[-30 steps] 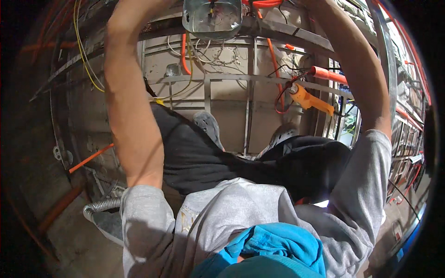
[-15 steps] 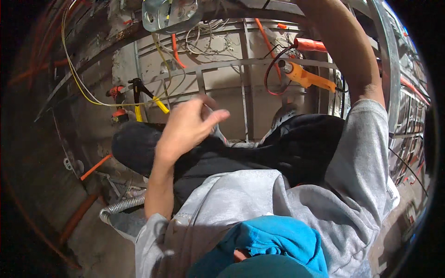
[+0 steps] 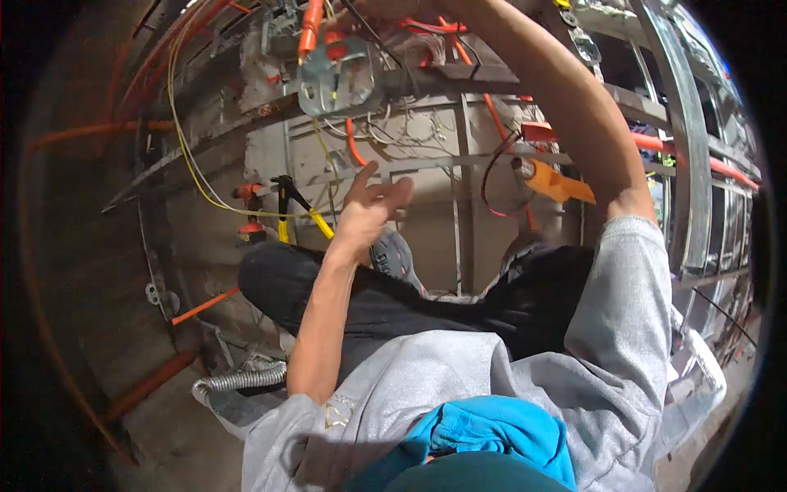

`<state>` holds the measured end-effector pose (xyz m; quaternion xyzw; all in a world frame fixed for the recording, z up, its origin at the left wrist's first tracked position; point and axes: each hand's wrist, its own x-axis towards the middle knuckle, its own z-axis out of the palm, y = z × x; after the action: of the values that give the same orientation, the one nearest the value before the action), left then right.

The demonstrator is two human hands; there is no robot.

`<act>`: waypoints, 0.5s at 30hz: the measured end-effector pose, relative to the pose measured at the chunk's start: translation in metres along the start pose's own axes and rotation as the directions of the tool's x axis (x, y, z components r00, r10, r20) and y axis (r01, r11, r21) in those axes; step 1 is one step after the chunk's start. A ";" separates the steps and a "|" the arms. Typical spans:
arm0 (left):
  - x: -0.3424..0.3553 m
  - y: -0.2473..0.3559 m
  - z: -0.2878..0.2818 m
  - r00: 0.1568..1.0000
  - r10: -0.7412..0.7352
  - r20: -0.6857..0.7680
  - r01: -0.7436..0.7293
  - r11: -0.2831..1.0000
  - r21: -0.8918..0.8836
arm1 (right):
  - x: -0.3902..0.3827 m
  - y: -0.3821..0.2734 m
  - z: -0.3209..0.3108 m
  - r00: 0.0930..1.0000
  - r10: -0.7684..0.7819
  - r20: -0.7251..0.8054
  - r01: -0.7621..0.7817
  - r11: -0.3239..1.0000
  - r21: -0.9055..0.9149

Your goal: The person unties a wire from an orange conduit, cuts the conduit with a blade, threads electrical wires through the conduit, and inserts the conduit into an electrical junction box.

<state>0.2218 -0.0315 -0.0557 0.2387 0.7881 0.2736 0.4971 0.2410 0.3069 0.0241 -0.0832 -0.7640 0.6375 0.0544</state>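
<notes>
My left hand hangs in the air above my left knee, its fingers apart and nothing in it. Near it, a tool with black jaws and yellow handles hangs on a metal bar, beside a red and black power drill. My right forearm stretches up to the top edge, where my right hand is mostly cut off and its fingers cannot be made out. Just below that hand are a galvanized metal box, an orange conduit and a black cable.
An orange heat gun hangs on the metal framing right of centre. Yellow and white wires loop down at left. Metal studs rise at right. A flexible metal duct and an orange tube lie at lower left.
The view has shifted, bringing more of the wall and the upper conduit in. My left hand has moved forward and right with fingers spreading. My right arm now bends leftward along the top.
</notes>
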 end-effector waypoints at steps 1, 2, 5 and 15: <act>-0.008 -0.001 -0.008 0.993 0.119 -0.019 -0.115 0.890 -0.440 | 0.004 -0.002 0.002 1.000 -0.009 0.012 0.009 1.000 0.004; -0.013 -0.001 -0.014 0.970 0.229 -0.084 -0.206 0.585 -0.784 | 0.012 -0.003 0.005 0.999 -0.027 0.027 0.027 1.000 0.010; -0.021 0.005 -0.019 0.937 0.294 -0.188 -0.229 0.113 -0.967 | 0.016 -0.003 0.008 0.999 -0.010 0.039 0.010 1.000 0.004; -0.025 0.049 -0.074 0.654 0.423 -0.627 -0.742 0.199 -0.640 | 0.022 -0.006 0.013 0.996 -0.006 0.089 0.011 0.998 -0.058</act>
<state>0.1694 -0.0261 0.0196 0.1904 0.4467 0.8326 0.2665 0.2169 0.2975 0.0272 -0.0532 -0.7843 0.6177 0.0204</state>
